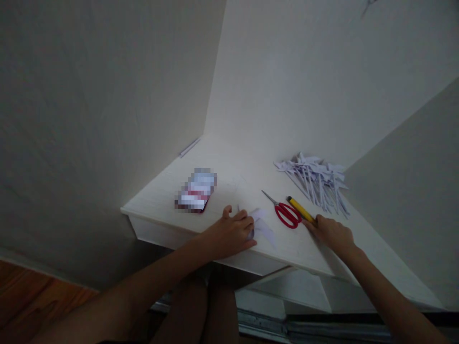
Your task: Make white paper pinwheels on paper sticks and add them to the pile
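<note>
My left hand (234,233) rests near the front edge of the white tabletop, its fingers curled round a cut piece of white paper (263,224). Pointed strips of the paper fan out to the right of the fingers. Over on the right, my right hand (333,234) has its fingers closed on the lower end of a yellow utility knife (299,208) with a black tip. I see no blade on it. Red-handled scissors (286,215) lie just left of the knife, their points toward the far left.
A phone (197,191) with a blurred-out screen lies at the left. Several white paper stems with leaf-like tops (315,177) are heaped at the back right. A thin rolled paper stick (190,147) lies along the left wall (125,95). Walls enclose the tabletop (229,162).
</note>
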Motion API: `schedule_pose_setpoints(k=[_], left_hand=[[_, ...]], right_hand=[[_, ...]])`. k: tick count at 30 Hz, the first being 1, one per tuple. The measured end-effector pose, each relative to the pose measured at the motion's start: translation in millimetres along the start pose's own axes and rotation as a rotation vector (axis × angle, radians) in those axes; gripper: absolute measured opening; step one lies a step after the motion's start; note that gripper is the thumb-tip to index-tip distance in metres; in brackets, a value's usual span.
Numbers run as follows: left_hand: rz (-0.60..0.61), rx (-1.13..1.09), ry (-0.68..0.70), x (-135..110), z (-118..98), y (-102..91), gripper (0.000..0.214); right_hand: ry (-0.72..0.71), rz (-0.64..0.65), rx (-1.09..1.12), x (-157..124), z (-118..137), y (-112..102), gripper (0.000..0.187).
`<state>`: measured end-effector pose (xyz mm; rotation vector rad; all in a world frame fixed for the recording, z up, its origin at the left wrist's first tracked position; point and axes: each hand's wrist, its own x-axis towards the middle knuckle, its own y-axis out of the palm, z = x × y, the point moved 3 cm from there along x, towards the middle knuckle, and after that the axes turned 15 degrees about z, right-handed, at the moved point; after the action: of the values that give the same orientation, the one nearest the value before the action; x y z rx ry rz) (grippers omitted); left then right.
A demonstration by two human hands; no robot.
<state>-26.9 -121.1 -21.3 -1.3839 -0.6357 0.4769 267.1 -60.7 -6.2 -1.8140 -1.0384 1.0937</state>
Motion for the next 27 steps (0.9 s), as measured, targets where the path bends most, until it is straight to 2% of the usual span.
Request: schedule_pose_setpoints(k=[5, 8, 10, 14, 16, 18, 21, 24, 27], left_hand=[[-0.055, 0.01, 0.003, -1.4, 1.5, 4.1, 0.034], [-0.084, 0.0, 0.014, -1.4, 2.2, 6.2, 0.034], [-0.103, -0.021, 0.019, -1.5, 2.3, 6.6, 0.034], [-0.111, -0.034, 0.019, -2.3, 1.9, 6.5, 0.033], [-0.102, -0.028, 0.016, -2.6, 1.8, 6.6, 0.033], [-0.102, -0.034, 0.015, -2.8, 1.7, 6.1, 0.033], [-0.1, -0.051, 0.018, -2.6, 1.8, 3.8, 0.033], [-0.071, -0.054, 0.029, -1.9, 1.6, 0.8, 0.032], [-0.055, -0.048, 0.029, -1.1, 1.6, -0.1, 0.031]], right_hand=[[-0.069, 0.092, 0.078, 8.7, -9.8, 0.8, 0.049], [-0.187, 0.06, 0.09, 4.7, -2.0, -25.9, 0.045], [-0.35, -0.058, 0.107, -6.4, 25.3, -55.9, 0.037], [-0.848, -0.276, 0.209, -30.8, 129.2, -107.0, 0.024], [-0.999, -0.298, 0.235, -29.4, 181.0, -115.7, 0.023], [-1.002, -0.306, 0.211, -17.0, 217.1, -115.0, 0.023], [-0.992, -0.28, 0.203, 4.4, 240.8, -106.4, 0.017], [-1.002, -0.276, 0.218, 13.3, 244.2, -100.4, 0.015], [-1.01, -0.298, 0.232, 8.4, 241.4, -102.6, 0.015]])
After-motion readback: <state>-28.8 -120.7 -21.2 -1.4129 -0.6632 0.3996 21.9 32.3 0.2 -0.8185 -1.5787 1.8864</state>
